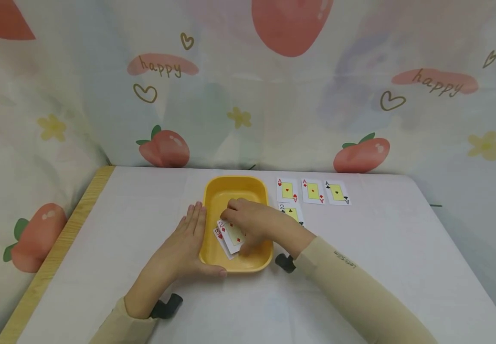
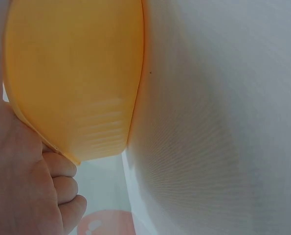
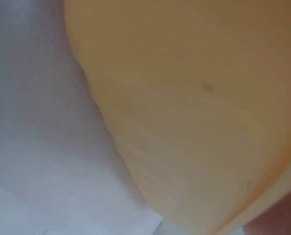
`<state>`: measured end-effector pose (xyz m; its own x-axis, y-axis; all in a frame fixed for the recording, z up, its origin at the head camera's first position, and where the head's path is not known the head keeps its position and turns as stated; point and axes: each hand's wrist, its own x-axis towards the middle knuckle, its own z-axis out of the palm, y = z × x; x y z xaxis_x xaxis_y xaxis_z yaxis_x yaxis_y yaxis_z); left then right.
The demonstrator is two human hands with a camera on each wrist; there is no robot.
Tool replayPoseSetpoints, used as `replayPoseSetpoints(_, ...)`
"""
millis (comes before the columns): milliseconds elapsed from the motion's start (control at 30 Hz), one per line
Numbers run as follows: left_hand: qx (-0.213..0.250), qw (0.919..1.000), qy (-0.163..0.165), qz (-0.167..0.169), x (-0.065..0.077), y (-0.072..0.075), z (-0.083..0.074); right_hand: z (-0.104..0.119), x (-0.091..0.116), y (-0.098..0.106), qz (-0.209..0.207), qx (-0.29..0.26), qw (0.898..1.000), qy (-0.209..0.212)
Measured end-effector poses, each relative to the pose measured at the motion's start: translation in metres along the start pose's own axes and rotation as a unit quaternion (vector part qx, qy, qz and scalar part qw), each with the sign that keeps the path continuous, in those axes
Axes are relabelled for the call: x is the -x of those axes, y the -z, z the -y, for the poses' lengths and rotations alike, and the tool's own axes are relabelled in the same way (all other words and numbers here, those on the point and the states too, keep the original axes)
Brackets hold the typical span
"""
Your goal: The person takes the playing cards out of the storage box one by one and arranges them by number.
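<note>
A yellow tray [image 1: 235, 188] stands on the table with playing cards inside. My left hand [image 1: 182, 248] rests against its left rim, fingers straight and thumb spread by the near edge. In the left wrist view that hand [image 2: 23, 181] lies along the tray's rim, above its side wall [image 2: 77, 73]. My right hand [image 1: 254, 222] reaches into the tray and grips a two of diamonds card [image 1: 232, 235] by its edges. Under it a red-suited card [image 1: 223, 243] shows partly. The tray's outer wall [image 3: 184, 107] fills most of the right wrist view.
Right of the tray lie an ace of hearts [image 1: 287, 190], an ace of diamonds [image 1: 313, 191] and an ace of clubs [image 1: 337, 193] in a row. Below the first is a two of clubs [image 1: 291, 213], partly hidden by my right arm. A printed curtain [image 1: 248, 86] hangs behind.
</note>
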<state>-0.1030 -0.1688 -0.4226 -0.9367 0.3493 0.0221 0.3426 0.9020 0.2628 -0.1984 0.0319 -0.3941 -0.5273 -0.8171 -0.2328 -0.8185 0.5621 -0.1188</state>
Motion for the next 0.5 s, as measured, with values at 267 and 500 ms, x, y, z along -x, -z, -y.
replayPoseSetpoints(267,0.002,1.0000,-0.001,-0.002,0.001,0.000,-0.001,-0.002,0.007,0.007,-0.025,0.007,1.000,-0.001)
replayPoseSetpoints(500,0.003,1.0000,0.005,0.001,0.001,0.001,-0.003,-0.006,0.014,0.013,-0.042,0.012,0.999,-0.002)
